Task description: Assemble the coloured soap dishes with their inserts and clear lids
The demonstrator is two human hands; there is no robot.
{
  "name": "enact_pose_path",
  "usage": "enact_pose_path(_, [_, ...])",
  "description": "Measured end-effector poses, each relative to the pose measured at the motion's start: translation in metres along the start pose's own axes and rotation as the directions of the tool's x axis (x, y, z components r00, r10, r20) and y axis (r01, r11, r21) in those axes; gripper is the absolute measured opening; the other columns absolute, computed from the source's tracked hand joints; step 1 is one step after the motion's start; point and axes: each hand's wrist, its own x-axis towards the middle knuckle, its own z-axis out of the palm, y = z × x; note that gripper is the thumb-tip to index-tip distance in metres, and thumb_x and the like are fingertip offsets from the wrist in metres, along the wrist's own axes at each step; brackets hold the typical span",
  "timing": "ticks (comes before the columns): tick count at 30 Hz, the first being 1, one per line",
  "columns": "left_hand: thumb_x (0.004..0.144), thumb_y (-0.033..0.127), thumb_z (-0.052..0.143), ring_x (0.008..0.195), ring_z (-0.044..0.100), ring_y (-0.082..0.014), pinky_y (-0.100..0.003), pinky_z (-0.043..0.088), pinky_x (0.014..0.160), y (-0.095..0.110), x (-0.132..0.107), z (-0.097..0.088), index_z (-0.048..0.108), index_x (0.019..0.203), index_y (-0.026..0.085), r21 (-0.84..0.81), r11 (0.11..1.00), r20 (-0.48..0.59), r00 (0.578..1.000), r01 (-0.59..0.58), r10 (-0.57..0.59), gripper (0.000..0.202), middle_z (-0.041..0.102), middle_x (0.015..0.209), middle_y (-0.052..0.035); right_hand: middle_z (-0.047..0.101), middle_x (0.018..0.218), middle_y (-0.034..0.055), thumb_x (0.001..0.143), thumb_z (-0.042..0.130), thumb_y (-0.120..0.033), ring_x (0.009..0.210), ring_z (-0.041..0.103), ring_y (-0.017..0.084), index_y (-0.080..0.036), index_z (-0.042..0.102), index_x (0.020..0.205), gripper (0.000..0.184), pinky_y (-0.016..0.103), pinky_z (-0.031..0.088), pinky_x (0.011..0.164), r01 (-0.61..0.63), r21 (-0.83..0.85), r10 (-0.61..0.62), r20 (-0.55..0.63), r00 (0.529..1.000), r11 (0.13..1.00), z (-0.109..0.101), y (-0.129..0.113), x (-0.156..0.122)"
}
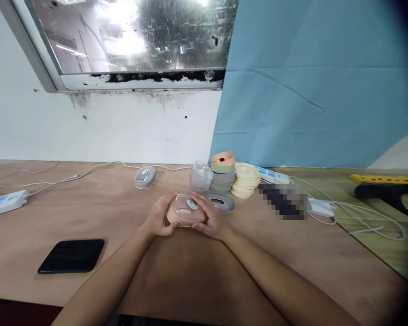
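Observation:
Both hands hold a small pink oval case [185, 213] with a clear lid and a white round part inside, just above the wooden table [129, 213]. My left hand [158, 219] grips its left side with curled fingers. My right hand [211, 219] wraps its right side, thumb on top. Right behind lies a grey oval shell [220, 201] with a slot. Further back stand a stack of pink, green and grey shells [222, 172], clear lids [200, 176] and a pile of cream discs [245, 179].
A finished grey case [145, 177] sits further left by a white cable. A black phone [72, 256] lies front left. A power strip [5, 202] is at the far left, another [270, 174] behind the stacks. White adapter and cables [326, 209] lie right, yellow-black tool [387, 188] far right.

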Motion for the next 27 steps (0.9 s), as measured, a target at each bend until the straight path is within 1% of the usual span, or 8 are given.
enact_pose_path(5, [0.077, 0.056, 0.050, 0.113, 0.056, -0.0332, -0.048, 0.048, 0.092, -0.005, -0.001, -0.005, 0.026, 0.140, 0.018, 0.002, 0.998, -0.027, 0.997, 0.068, -0.068, 0.078, 0.051, 0.128, -0.0181, 0.040, 0.145, 0.0127, 0.085, 0.044, -0.066, 0.133, 0.039, 0.030, -0.023, 0.035, 0.142, 0.072, 0.048, 0.033, 0.109, -0.077, 0.140, 0.088, -0.074, 0.993, 0.987, 0.007, 0.001, 0.001])
enact_pose_path(8, [0.074, 0.055, 0.054, 0.114, 0.054, -0.0331, -0.048, 0.047, 0.095, -0.006, -0.001, -0.007, 0.028, 0.138, 0.018, 0.026, 0.994, -0.064, 0.993, 0.102, -0.100, 0.079, 0.051, 0.127, -0.0180, 0.042, 0.143, 0.0137, 0.083, 0.042, -0.069, 0.129, 0.044, 0.030, -0.023, 0.036, 0.142, 0.075, 0.048, 0.036, 0.107, -0.138, 0.236, 0.191, -0.216, 0.958, 0.962, 0.007, 0.009, -0.003])
enact_pose_path(11, [0.072, 0.049, 0.061, 0.117, 0.052, -0.0328, -0.049, 0.044, 0.098, -0.011, 0.000, -0.009, 0.031, 0.137, 0.017, 0.071, 0.975, -0.118, 0.973, 0.208, -0.199, 0.079, 0.050, 0.128, -0.0174, 0.056, 0.127, 0.0146, 0.082, 0.044, -0.070, 0.115, 0.056, 0.029, -0.021, 0.037, 0.140, 0.076, 0.048, 0.040, 0.101, -0.182, 0.325, 0.282, -0.293, 0.914, 0.928, 0.007, 0.018, -0.008])
enact_pose_path(14, [0.072, 0.042, 0.066, 0.120, 0.050, -0.0315, -0.048, 0.041, 0.101, -0.021, -0.001, -0.008, 0.035, 0.136, 0.017, 0.071, 0.917, -0.196, 0.907, 0.393, -0.374, 0.075, 0.050, 0.129, -0.0160, 0.064, 0.109, 0.0117, 0.081, 0.041, -0.073, 0.105, 0.061, 0.027, -0.020, 0.037, 0.139, 0.078, 0.048, 0.044, 0.096, -0.180, 0.381, 0.322, -0.352, 0.879, 0.907, 0.009, 0.024, -0.009])
enact_pose_path(17, [0.071, 0.039, 0.069, 0.122, 0.047, -0.0310, -0.047, 0.039, 0.103, -0.033, -0.003, -0.006, 0.037, 0.135, 0.016, 0.002, 0.832, -0.280, 0.799, 0.555, -0.532, 0.075, 0.049, 0.131, -0.0157, 0.064, 0.106, 0.0115, 0.078, 0.040, -0.078, 0.100, 0.062, 0.027, -0.022, 0.039, 0.137, 0.081, 0.047, 0.049, 0.089, -0.174, 0.405, 0.349, -0.412, 0.842, 0.898, 0.012, 0.025, -0.006])
enact_pose_path(21, [0.072, 0.040, 0.070, 0.124, 0.046, -0.0299, -0.045, 0.037, 0.104, -0.043, -0.006, -0.005, 0.036, 0.137, 0.016, -0.087, 0.739, -0.346, 0.676, 0.668, -0.651, 0.076, 0.046, 0.135, -0.0160, 0.067, 0.098, 0.0112, 0.076, 0.040, -0.080, 0.091, 0.066, 0.028, -0.022, 0.046, 0.129, 0.079, 0.045, 0.053, 0.080, -0.186, 0.495, 0.400, -0.372, 0.838, 0.849, 0.015, 0.024, -0.003])
enact_pose_path(24, [0.073, 0.041, 0.069, 0.125, 0.045, -0.0294, -0.044, 0.037, 0.105, -0.045, -0.006, -0.005, 0.035, 0.138, 0.017, -0.093, 0.731, -0.346, 0.666, 0.676, -0.660, 0.077, 0.045, 0.136, -0.0161, 0.069, 0.089, 0.0107, 0.078, 0.040, -0.078, 0.067, 0.067, 0.023, -0.020, 0.057, 0.110, 0.068, 0.038, 0.055, 0.060, -0.235, 0.575, 0.484, -0.327, 0.812, 0.784, 0.014, 0.024, -0.006])
enact_pose_path(27, [0.073, 0.041, 0.069, 0.125, 0.045, -0.0292, -0.044, 0.037, 0.105, -0.044, -0.006, -0.004, 0.035, 0.138, 0.017, -0.084, 0.746, -0.335, 0.686, 0.661, -0.646, 0.077, 0.045, 0.137, -0.0161, 0.067, 0.070, 0.0057, 0.082, 0.049, -0.066, 0.051, 0.060, 0.017, -0.019, 0.063, 0.087, 0.049, 0.030, 0.049, 0.048, -0.324, 0.519, 0.543, -0.351, 0.763, 0.791, 0.009, 0.025, -0.009])
